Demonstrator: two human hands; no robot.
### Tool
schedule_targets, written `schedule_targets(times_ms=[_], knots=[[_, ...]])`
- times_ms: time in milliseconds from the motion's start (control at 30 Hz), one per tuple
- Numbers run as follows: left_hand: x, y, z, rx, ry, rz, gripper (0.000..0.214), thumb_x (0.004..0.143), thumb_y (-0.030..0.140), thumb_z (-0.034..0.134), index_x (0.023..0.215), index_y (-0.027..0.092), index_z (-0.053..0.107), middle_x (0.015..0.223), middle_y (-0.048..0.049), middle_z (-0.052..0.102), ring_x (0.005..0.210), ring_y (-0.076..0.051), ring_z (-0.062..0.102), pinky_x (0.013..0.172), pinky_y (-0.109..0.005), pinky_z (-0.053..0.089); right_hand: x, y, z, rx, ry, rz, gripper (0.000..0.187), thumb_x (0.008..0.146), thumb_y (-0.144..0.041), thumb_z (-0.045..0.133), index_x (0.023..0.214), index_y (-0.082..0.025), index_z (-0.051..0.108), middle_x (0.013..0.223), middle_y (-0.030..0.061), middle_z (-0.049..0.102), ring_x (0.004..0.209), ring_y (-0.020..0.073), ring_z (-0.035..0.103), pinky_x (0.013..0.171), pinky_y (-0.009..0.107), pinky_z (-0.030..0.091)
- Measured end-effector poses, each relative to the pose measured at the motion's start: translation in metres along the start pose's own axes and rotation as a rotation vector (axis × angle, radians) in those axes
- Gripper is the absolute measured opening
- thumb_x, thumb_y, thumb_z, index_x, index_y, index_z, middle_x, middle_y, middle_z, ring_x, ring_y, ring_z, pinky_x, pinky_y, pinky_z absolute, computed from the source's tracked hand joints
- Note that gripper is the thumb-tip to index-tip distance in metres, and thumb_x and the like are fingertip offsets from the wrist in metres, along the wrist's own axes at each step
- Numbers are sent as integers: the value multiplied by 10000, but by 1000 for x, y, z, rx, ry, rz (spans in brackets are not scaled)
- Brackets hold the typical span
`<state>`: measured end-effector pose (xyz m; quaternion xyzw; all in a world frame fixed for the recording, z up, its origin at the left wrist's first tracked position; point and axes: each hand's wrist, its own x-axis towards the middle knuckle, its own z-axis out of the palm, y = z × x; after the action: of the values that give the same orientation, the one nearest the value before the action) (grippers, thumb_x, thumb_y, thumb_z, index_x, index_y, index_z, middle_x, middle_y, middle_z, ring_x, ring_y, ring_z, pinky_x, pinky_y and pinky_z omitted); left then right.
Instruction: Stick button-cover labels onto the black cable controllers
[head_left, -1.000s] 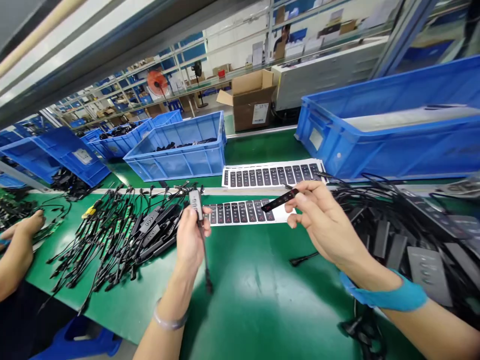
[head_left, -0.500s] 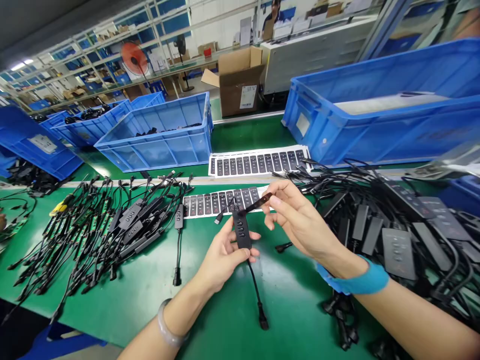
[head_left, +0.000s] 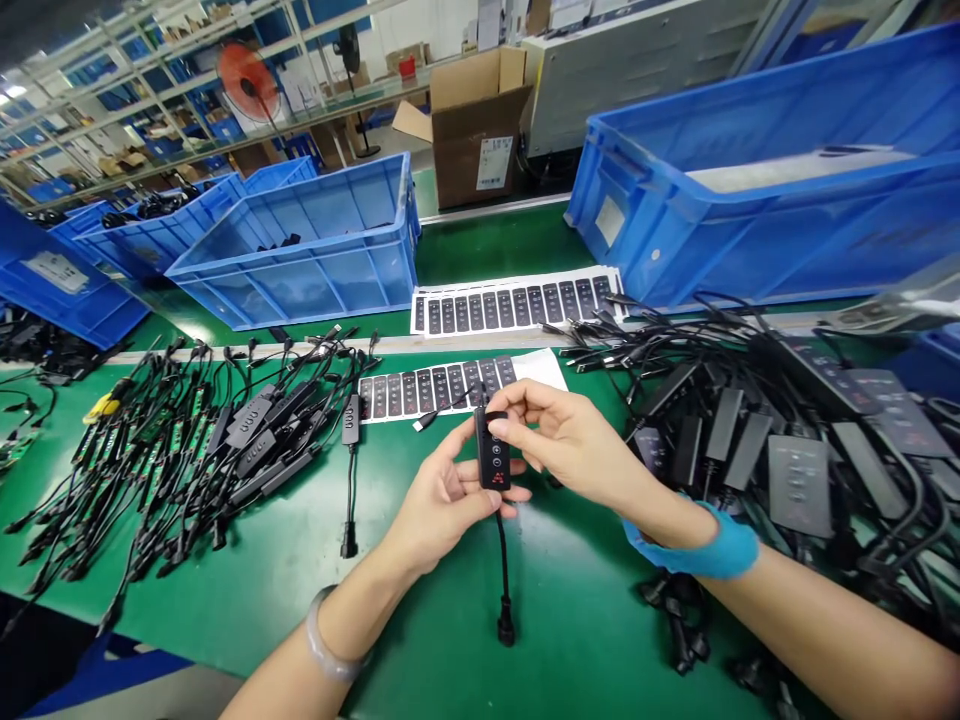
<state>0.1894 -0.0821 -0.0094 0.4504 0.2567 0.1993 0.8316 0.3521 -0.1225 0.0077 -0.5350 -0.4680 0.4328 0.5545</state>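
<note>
My left hand point(head_left: 444, 492) is closed around a small black cable controller point(head_left: 481, 455), upright with its face toward me. One cable runs down from it to a round plug point(head_left: 505, 628); a thinner lead with a USB-type plug point(head_left: 422, 424) comes out at the top. My right hand point(head_left: 564, 432) pinches the upper end of a black label sticker point(head_left: 496, 470) with printed symbols and a red mark. The sticker lies over the controller's face; whether it is fully stuck down I cannot tell. Just behind is a label sheet point(head_left: 541, 368), its right end bare white.
Another label sheet point(head_left: 517, 305) lies farther back. A single controller point(head_left: 351, 420) rests left of my hands. Cabled controllers and boards are heaped at left point(head_left: 251, 425), and finished-looking controllers point(head_left: 801, 485) at right. Blue bins point(head_left: 300, 285) and a carton point(head_left: 474, 150) stand behind.
My right hand has brought the label sticker down and left onto the controller's face, covering its button openings. The controller stays in my left hand. The whole view has shifted slightly.
</note>
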Motion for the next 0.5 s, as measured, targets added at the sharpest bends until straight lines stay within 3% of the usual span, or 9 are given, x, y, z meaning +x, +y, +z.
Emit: schedule_targets(times_ms=[500], knots=[[0,0,1,11,9,8,833,723,227,789,1424,183,342,961,-115,721,866,-242,707,747,-320,540,-1,2,0,-10,6,0,147,827,-315,640,870,-182,594,685,-34,502,470,59,420,379,159,433]])
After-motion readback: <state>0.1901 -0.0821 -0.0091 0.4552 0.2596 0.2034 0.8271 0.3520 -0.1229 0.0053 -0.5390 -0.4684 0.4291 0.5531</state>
